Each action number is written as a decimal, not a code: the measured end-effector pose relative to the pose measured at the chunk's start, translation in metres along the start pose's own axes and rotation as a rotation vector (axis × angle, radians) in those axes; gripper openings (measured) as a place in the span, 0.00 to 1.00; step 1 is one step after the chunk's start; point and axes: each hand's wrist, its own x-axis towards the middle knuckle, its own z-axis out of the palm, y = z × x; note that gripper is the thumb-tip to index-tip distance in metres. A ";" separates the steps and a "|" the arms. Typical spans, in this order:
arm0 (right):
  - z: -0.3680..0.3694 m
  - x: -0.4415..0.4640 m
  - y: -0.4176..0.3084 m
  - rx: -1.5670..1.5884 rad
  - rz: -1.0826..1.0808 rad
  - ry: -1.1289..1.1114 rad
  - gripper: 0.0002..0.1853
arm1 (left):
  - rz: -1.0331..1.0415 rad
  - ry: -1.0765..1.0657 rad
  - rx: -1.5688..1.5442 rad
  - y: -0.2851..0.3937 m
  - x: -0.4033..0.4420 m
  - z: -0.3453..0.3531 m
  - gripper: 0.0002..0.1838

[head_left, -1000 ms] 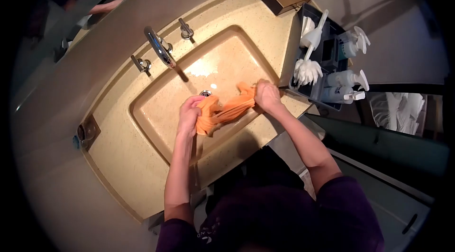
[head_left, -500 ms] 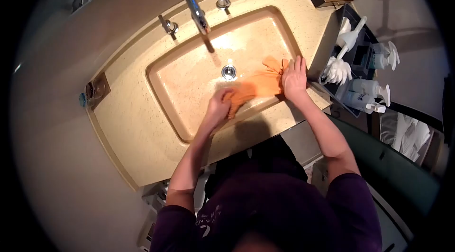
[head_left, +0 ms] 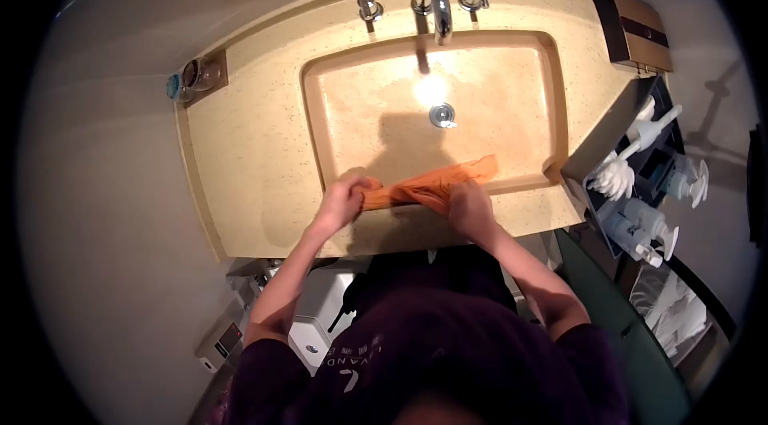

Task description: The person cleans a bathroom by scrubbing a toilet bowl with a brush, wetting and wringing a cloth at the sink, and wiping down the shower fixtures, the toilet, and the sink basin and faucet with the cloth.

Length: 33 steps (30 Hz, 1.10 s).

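Note:
An orange cloth (head_left: 416, 187) stretches between my two hands over the front rim of the sink (head_left: 360, 97). My left hand (head_left: 342, 203) is closed on its left end, near the basin's front left corner. Around the right part of the cloth, my right hand (head_left: 470, 211) is closed too, and a loose end sticks out past it to the upper right. The cloth looks bunched and creased. Behind it lies the round drain (head_left: 442, 115), below the chrome faucet (head_left: 436, 1).
Two tap handles (head_left: 368, 5) flank the faucet. At the right stands a dark caddy (head_left: 592, 177) with pump bottles (head_left: 640, 225) and a white brush (head_left: 652, 131). A brown box (head_left: 636, 29) sits behind it. Glass jars (head_left: 200, 75) stand at the back left.
My right hand has come off the basin's right edge and now grips the cloth. Both hands and the cloth have come closer to the front rim. My view has shifted left.

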 end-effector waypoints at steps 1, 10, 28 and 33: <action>-0.009 0.007 0.004 0.156 0.155 0.107 0.07 | -0.266 -0.035 -0.169 0.010 0.004 -0.014 0.14; -0.086 0.140 0.092 1.457 0.812 0.613 0.19 | 0.135 0.685 0.662 0.046 0.138 -0.026 0.22; 0.022 0.231 0.017 0.071 -0.039 0.285 0.29 | 0.295 0.219 1.263 -0.018 0.151 -0.030 0.15; 0.040 0.187 0.030 0.048 -0.448 0.222 0.23 | -0.208 -0.047 0.702 -0.044 0.046 0.041 0.17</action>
